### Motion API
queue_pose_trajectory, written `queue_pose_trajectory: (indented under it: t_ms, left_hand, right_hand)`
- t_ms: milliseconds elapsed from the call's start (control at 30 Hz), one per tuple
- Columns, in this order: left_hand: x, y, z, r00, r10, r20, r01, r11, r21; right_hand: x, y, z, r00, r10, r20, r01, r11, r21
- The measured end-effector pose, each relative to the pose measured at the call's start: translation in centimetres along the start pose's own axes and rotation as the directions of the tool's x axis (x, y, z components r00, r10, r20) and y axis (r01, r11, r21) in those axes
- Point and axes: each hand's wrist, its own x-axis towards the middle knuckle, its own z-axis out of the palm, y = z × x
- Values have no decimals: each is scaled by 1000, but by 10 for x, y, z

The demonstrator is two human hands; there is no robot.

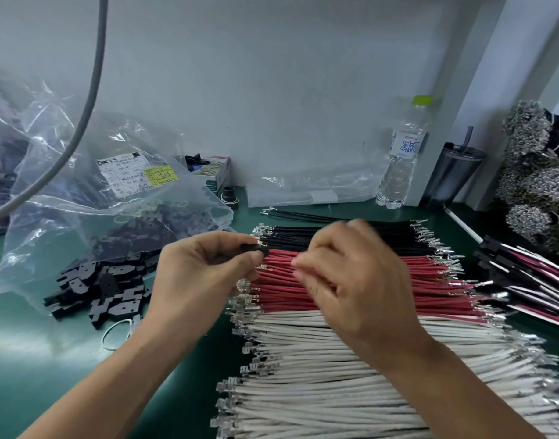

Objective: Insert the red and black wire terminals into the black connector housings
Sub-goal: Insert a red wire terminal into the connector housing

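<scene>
My left hand (pixel 202 267) pinches a small black connector housing (pixel 255 249) between thumb and fingers, held above the wire rows. My right hand (pixel 351 280) hovers over the red wires (pixel 430 274) with its fingers curled; it is blurred, and I cannot tell whether a wire is between the fingertips. Black wires (pixel 398 239) lie in a row behind the red ones, their metal terminals pointing left and right. A heap of loose black housings (pixel 103 289) spills from a clear bag at the left.
White wires (pixel 335 375) fill the near part of the green mat. Finished red-black-white assemblies (pixel 531 277) lie at the right. A water bottle (pixel 401 160), a dark tumbler (pixel 452 172), terminal bundles (pixel 531 172) and plastic bags (pixel 113 185) stand along the back.
</scene>
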Motion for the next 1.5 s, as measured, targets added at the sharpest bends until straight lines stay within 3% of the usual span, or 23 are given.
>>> queue_pose_trajectory:
  t_ms: [100, 167, 400, 533, 667, 967, 1500]
  left_hand:
    - [0, 1, -3, 999, -30, -16, 28, 996, -88]
    - [-1, 2, -2, 999, -37, -5, 36, 992, -117]
    - [3, 3, -5, 995, -96, -27, 90, 982, -167]
    - [7, 5, -10, 991, -130, -37, 118, 967, -227]
    - [7, 3, -10, 980, -194, 50, 200, 936, -289]
    - [5, 2, -9, 926, -258, 275, 353, 850, -392]
    - [5, 3, -7, 894, -276, 353, 411, 820, -399]
  right_hand:
    - [-5, -10, 8, 944, 93, 317, -110, 993, 37]
    - [-6, -9, 11, 924, 150, 352, -181, 982, 58]
    - [-6, -7, 10, 927, 138, 348, -156, 988, 24]
    - [-3, 4, 3, 934, 184, 306, -241, 957, 160]
    - [-2, 10, -4, 949, 216, 231, -283, 905, 318]
    - [-3, 11, -7, 969, 229, 96, -248, 893, 375]
    - [-4, 8, -7, 965, 261, -11, -235, 886, 399]
